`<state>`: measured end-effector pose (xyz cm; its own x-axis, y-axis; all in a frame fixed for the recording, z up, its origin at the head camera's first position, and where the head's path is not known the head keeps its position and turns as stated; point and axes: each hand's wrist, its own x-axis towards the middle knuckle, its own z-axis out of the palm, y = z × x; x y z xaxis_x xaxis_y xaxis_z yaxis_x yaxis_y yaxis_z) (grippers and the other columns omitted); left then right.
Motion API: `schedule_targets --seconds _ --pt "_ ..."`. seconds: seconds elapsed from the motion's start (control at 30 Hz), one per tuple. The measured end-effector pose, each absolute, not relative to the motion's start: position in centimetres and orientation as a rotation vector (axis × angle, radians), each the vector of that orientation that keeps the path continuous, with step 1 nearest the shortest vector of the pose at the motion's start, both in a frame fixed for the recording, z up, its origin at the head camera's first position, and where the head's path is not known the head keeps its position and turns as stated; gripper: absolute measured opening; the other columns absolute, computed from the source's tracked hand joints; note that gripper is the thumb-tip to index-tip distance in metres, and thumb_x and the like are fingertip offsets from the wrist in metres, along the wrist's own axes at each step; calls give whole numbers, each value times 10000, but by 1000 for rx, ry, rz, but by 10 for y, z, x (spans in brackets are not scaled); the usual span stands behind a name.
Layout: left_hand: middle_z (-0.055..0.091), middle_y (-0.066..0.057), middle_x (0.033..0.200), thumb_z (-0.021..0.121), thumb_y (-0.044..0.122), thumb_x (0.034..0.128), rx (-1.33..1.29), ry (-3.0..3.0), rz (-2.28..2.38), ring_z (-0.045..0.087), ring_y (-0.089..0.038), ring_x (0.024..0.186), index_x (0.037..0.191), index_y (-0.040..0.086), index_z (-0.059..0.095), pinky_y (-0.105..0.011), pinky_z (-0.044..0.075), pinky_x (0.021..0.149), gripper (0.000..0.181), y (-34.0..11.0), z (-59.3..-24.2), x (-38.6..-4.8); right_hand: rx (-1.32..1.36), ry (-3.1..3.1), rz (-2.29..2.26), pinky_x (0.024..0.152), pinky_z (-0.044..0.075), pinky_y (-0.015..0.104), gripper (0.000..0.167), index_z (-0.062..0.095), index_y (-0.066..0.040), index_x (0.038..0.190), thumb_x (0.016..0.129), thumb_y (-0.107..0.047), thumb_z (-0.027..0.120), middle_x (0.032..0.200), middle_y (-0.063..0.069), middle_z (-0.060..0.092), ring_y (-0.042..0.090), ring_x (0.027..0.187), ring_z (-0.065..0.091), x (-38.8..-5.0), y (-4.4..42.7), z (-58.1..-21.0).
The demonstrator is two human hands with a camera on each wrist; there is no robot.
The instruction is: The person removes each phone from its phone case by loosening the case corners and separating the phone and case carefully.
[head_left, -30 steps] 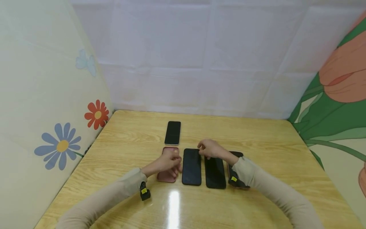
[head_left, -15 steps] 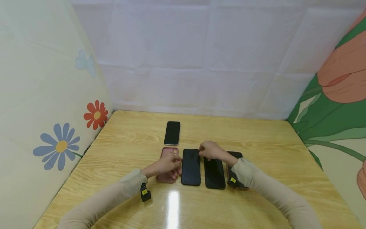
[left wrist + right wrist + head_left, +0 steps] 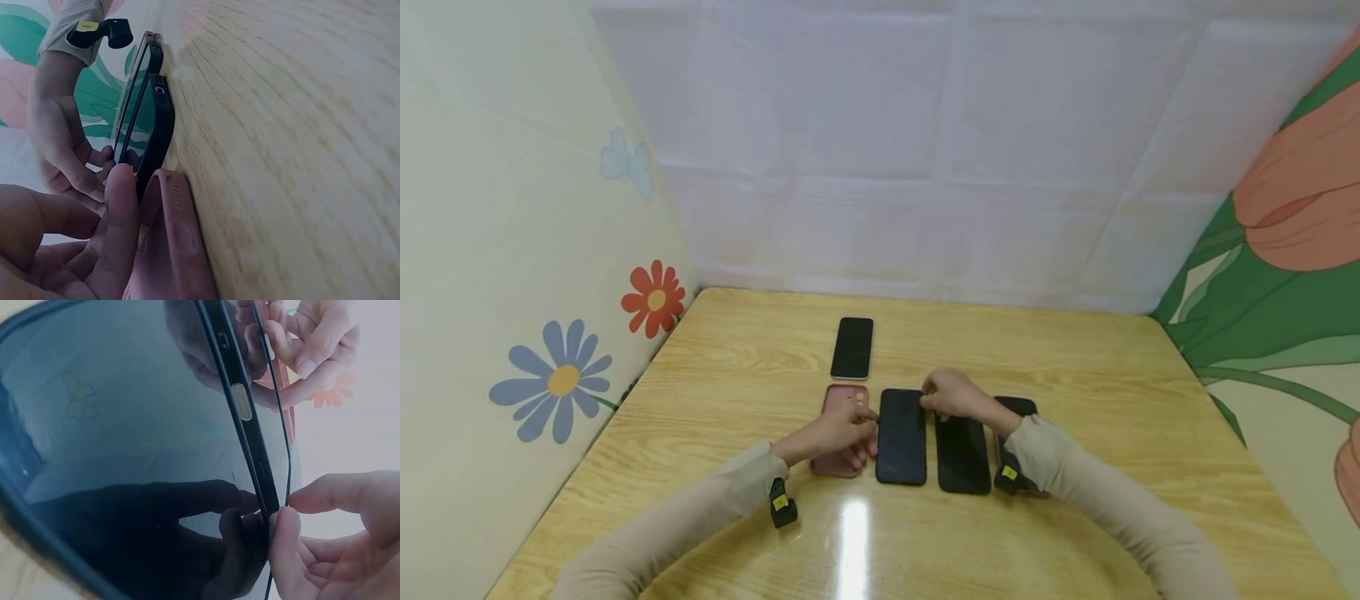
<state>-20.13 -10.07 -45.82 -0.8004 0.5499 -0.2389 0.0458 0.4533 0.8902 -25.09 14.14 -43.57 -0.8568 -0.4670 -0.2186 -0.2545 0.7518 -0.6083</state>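
Observation:
The left hand (image 3: 838, 429) is above a pink phone case (image 3: 838, 464), its thumb and index finger at the left edge of a black phone (image 3: 902, 450) lying flat. At that phone's upper right edge, the right hand (image 3: 953, 393) pinches with thumb and index finger, over the top of a second dark phone (image 3: 964, 462). In the right wrist view the right hand's thumb (image 3: 285, 531) and fingertip meet at a thin dark edge. The left wrist view shows the left fingers (image 3: 122, 194) by the black phone's side (image 3: 164, 125); their exact contact is partly hidden.
Another dark phone (image 3: 1017, 407) lies partly under the right wrist. A black phone with a light rim (image 3: 852, 348) lies farther back on the wooden table (image 3: 1037, 350). White sheeting stands behind; flower-patterned cloths hang at both sides.
The right hand has come slightly down to the black phone's upper right edge since one second ago, and the left fingers have settled at its left edge. The phones have hardly moved.

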Motion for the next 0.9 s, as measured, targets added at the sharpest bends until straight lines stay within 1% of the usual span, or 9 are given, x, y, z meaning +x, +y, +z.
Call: schedule_targets --seconds 0.1,0.2,0.3,0.4,0.43,0.53,0.8,0.9 --pt "698 -92 737 463 32 1028 477 2198 1338 630 -145 510 1350 -150 484 -317 562 482 371 -102 -460 -200 -492 2555 -879 575 570 321 162 705 37 1026 941 -58 606 757 61 655 194 612 655 -251 140 -437" --pt "696 -102 737 467 34 1026 442 2175 1370 629 -141 509 1351 -141 491 -318 565 486 369 -104 -462 -199 -452 2528 -904 570 575 329 147 725 22 960 939 -53 600 756 79 664 201 619 654 -251 139 -438" --pt "700 -136 757 467 25 1020 390 2138 1422 629 -142 517 1361 -142 479 -320 568 495 379 -105 -463 -199 -429 2509 -921 575 575 334 146 723 14 927 938 -51 592 748 90 658 211 618 650 -253 138 -437" --pt "704 -167 783 466 20 1017 357 2113 1462 626 -140 527 1368 -150 461 -322 570 501 390 -105 -463 -199 -406 2495 -949 586 577 340 141 709 29 952 931 -45 590 765 95 650 211 629 647 -255 137 -436" --pt "704 -175 791 466 18 1015 347 2106 1472 626 -141 532 1369 -150 457 -322 571 505 392 -105 -462 -199 -389 2486 -965 594 579 340 143 700 34 982 931 -45 593 785 92 648 207 642 646 -255 137 -436" --pt "701 -166 792 464 22 1020 336 2105 1473 628 -142 544 1367 -142 466 -323 574 514 384 -105 -461 -199 -356 2456 -1000 607 581 336 163 679 51 1034 927 -41 597 821 99 650 195 669 642 -257 138 -435" --pt "687 -120 796 467 59 1039 334 2106 1474 625 -143 561 1344 -90 524 -321 576 528 344 -107 -459 -199 -313 2366 -1109 643 589 377 139 667 45 1021 944 -34 582 818 127 653 195 664 630 -257 141 -429" --pt "682 -104 797 473 65 1038 339 2115 1475 623 -139 565 1331 -82 541 -317 574 525 335 -108 -458 -200 -295 2335 -1180 656 596 382 119 636 73 1000 929 0 575 828 158 643 218 680 653 -255 140 -428"
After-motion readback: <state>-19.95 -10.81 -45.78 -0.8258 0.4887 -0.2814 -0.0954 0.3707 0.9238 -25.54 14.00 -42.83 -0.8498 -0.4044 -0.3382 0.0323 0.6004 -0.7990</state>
